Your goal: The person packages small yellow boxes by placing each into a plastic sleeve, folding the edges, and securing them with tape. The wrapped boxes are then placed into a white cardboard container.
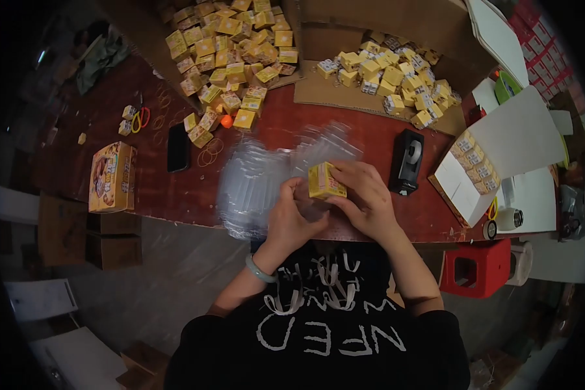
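A small yellow box (325, 181) is gripped between the thumb and fingers of my right hand (369, 200), above the table's front edge. Close on its left, my left hand (290, 218) is curved, thumb and fingers apart. Clear film, seemingly a plastic bag (303, 193), shows faintly between them; its outline is hard to make out. Beyond my hands lie a stack of clear plastic bags (250, 185) and more loose clear bags (325, 144).
Yellow boxes fill a carton (231, 39) and a cardboard tray (318, 94) at the back. A phone (178, 147), rubber bands (210, 153), scissors (140, 119) and a printed box (112, 177) lie left. Right are a tape dispenser (408, 162) and an open display box (458, 188).
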Action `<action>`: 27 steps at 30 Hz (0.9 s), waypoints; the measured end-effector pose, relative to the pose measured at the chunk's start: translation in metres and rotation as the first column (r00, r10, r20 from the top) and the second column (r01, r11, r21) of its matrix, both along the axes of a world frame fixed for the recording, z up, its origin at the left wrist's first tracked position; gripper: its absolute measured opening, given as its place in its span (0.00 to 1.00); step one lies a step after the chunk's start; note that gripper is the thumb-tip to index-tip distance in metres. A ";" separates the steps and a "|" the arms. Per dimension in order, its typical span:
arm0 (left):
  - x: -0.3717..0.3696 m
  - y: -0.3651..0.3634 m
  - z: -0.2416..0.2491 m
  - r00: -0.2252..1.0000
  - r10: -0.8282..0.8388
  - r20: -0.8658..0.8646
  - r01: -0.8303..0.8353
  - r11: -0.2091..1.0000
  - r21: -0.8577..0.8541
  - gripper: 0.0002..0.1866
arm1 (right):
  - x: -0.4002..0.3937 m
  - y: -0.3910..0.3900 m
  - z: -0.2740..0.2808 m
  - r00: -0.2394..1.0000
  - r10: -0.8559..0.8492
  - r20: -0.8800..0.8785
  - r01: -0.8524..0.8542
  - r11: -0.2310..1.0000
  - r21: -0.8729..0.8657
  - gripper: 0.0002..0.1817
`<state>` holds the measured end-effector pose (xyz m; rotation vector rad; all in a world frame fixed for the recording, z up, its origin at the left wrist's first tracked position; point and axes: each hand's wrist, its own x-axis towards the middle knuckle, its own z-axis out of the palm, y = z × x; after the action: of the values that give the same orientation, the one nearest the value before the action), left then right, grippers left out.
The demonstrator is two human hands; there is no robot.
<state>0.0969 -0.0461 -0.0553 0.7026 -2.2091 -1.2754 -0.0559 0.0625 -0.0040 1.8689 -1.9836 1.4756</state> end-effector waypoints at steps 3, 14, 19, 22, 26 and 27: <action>-0.002 -0.001 0.006 1.000 0.019 0.024 -0.018 0.999 -0.042 0.40 | -0.002 0.000 0.005 0.998 0.062 -0.014 -0.060 0.993 0.105 0.25; 0.013 -0.028 0.033 0.988 0.145 0.044 -0.142 0.988 -0.054 0.42 | -0.004 -0.048 0.010 0.847 0.243 0.472 -0.351 0.924 0.154 0.25; 0.035 -0.061 0.021 0.975 0.190 -0.115 -0.205 0.970 -0.134 0.43 | 0.013 -0.093 0.028 0.894 0.350 0.281 -0.428 0.853 0.299 0.23; 0.050 -0.078 0.018 0.958 0.226 -0.177 -0.242 0.967 -0.078 0.44 | 0.027 -0.119 0.029 0.900 0.425 0.093 -0.432 0.845 0.314 0.23; 0.082 -0.100 0.018 0.920 0.324 -0.221 -0.314 0.946 0.079 0.45 | 0.059 -0.159 0.019 0.869 0.489 -0.078 -0.457 0.853 0.251 0.28; 0.092 -0.106 0.020 0.906 0.365 -0.212 -0.355 0.931 0.086 0.44 | 0.059 -0.179 0.018 0.883 0.469 0.007 -0.464 0.871 0.159 0.30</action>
<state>0.1889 -0.1523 -0.0355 0.8892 -1.7720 -1.1535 0.0029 -0.1166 0.0144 2.5651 -1.7527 1.3938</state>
